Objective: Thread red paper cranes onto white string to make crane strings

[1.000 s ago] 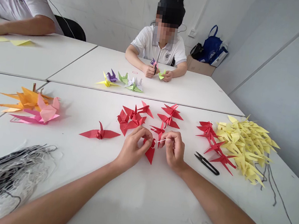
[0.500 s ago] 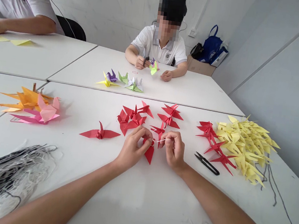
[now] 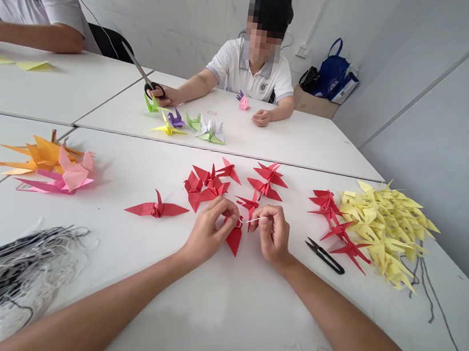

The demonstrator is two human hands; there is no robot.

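The left hand (image 3: 208,234) has its fingers (image 3: 223,211) clamped on a red folded-paper crane (image 3: 233,240). Just beside that crane, the right hand (image 3: 274,235) pinches a thin white needle (image 3: 254,219) between its fingertips (image 3: 264,214). Black steel thread snips (image 3: 324,256) lie to the crane's right on the white worktop (image 3: 216,311).

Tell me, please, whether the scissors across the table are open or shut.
Shut: the scissors narrow to one single point above the dark handle loops, with no gap showing.

Pretty plain room: white tiled wall (image 3: 174,6) at the back, grey panelled wall (image 3: 442,110) on the right, wall socket (image 3: 302,51), blue tote bag (image 3: 333,70) on a cardboard box (image 3: 312,106), black chair (image 3: 109,43), white benches (image 3: 307,150) pushed together
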